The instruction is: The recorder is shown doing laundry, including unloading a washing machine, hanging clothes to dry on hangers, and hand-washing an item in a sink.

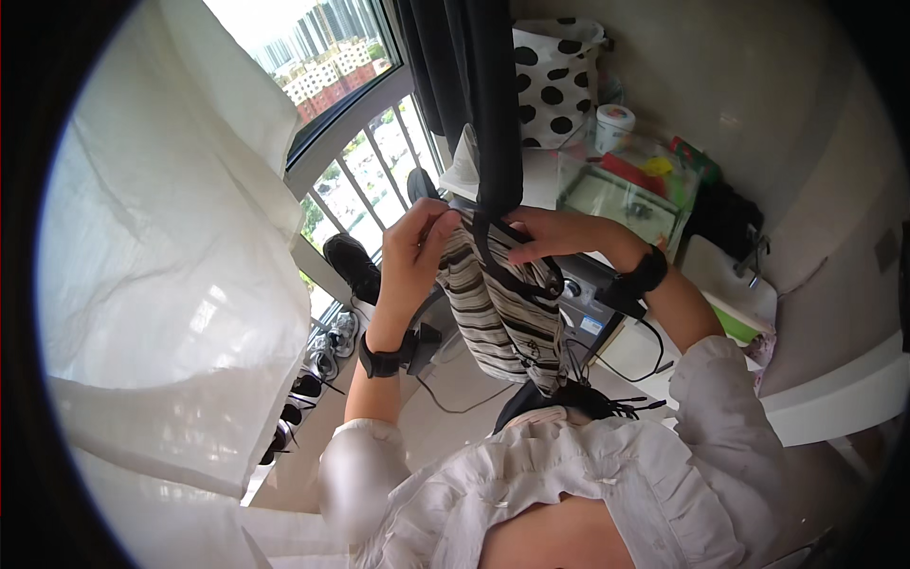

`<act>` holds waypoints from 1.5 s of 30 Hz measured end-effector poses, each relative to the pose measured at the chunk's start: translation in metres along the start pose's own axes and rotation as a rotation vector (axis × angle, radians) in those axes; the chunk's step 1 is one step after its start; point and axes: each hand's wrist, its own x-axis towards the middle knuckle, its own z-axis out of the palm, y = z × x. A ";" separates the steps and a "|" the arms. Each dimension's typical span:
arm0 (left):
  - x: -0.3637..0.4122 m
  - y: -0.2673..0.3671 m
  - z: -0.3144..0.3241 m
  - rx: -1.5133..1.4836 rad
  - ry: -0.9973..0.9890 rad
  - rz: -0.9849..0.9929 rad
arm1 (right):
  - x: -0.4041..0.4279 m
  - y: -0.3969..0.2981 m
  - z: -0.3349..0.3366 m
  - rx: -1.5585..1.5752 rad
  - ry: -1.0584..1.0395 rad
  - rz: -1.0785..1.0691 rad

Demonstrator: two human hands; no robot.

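A striped grey, black and cream knit garment [490,313] hangs in front of me, bunched in vertical folds, its patterned lower end near my waist. My left hand [421,238] pinches its upper left edge between thumb and fingers. At its upper right, my right hand [551,233] holds the top edge, with the thumb against the front and some fingers hidden. A black strap or band [498,256] loops down across the stripes between both hands. Each wrist wears a black band with a small device, and a cable runs from each.
White sheer curtain [178,284] spreads at left beside the barred window. Shoes [345,334] line the sill. Behind the garment stand a dark washing machine [586,299] and a glass tank [618,199]; a white sink [732,277] is at right. A dark curtain [490,107] hangs ahead.
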 end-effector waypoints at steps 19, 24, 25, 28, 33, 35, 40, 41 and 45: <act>0.050 -0.008 -0.093 0.324 0.167 0.125 | -0.032 -0.048 -0.047 -0.700 0.870 -0.447; 0.054 0.007 -0.100 0.282 0.065 -0.188 | -0.040 -0.070 -0.047 -0.628 0.815 -0.370; 0.053 -0.001 -0.104 -0.009 -0.027 -0.242 | -0.043 -0.080 -0.034 -0.284 0.805 -0.246; 0.053 -0.002 -0.103 -0.439 -0.147 -0.355 | -0.055 -0.069 -0.040 -0.091 0.700 -0.215; 0.058 0.015 -0.109 -0.629 -0.188 -0.462 | -0.068 -0.079 -0.025 -0.301 0.650 -0.377; 0.063 0.019 -0.104 -0.648 -0.184 -0.467 | -0.072 -0.060 -0.047 -0.377 0.590 -0.486; 0.062 0.008 -0.107 -0.682 -0.200 -0.542 | -0.058 -0.068 -0.054 0.285 0.535 -0.122; 0.056 0.001 -0.108 -0.684 -0.148 -0.622 | -0.052 -0.065 -0.057 0.479 0.472 -0.006; 0.022 -0.030 -0.093 -0.536 -0.349 -0.900 | -0.037 0.004 -0.039 -0.025 0.568 0.060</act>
